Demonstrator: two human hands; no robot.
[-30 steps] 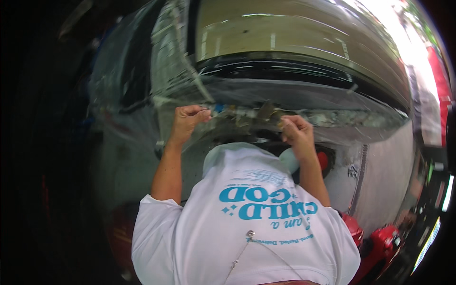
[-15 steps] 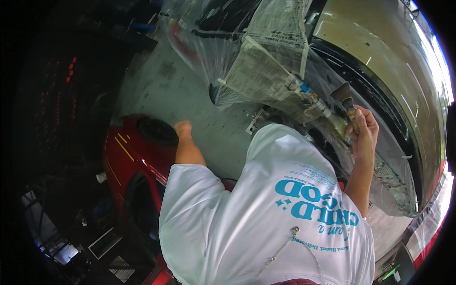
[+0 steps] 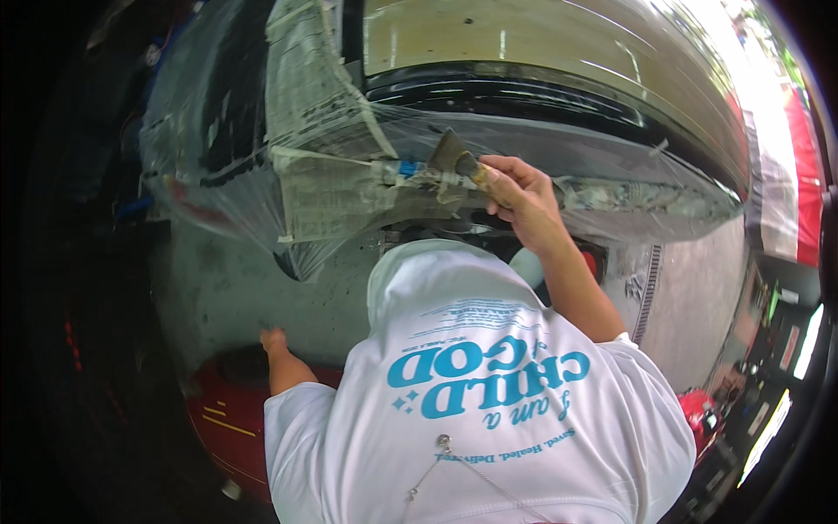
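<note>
My right hand point(image 3: 515, 192) grips a putty knife point(image 3: 449, 153) with a dark metal blade and a stained handle, raised in front of a masked car edge. Beige newspaper point(image 3: 310, 210) and clear plastic sheeting point(image 3: 231, 210) cover that part of the vehicle, with blue tape point(image 3: 408, 167) beside the blade. Gold glossy bodywork point(image 3: 541, 39) with black trim lies above the masking. My left hand point(image 3: 271, 336) hangs low at my left side over the floor, too small and indistinct to show what its fingers do.
A red car point(image 3: 223, 419) with yellow tape strips stands at the lower left. Another red object point(image 3: 698, 410) is at the lower right. The grey concrete floor point(image 3: 214, 288) shows a drain grate point(image 3: 646, 293). A red-and-white banner point(image 3: 803, 175) hangs at the right.
My left hand has dropped from the masked edge to my side. My right hand has risen with the putty knife, its blade now beside the blue tape. The view swung left and back.
</note>
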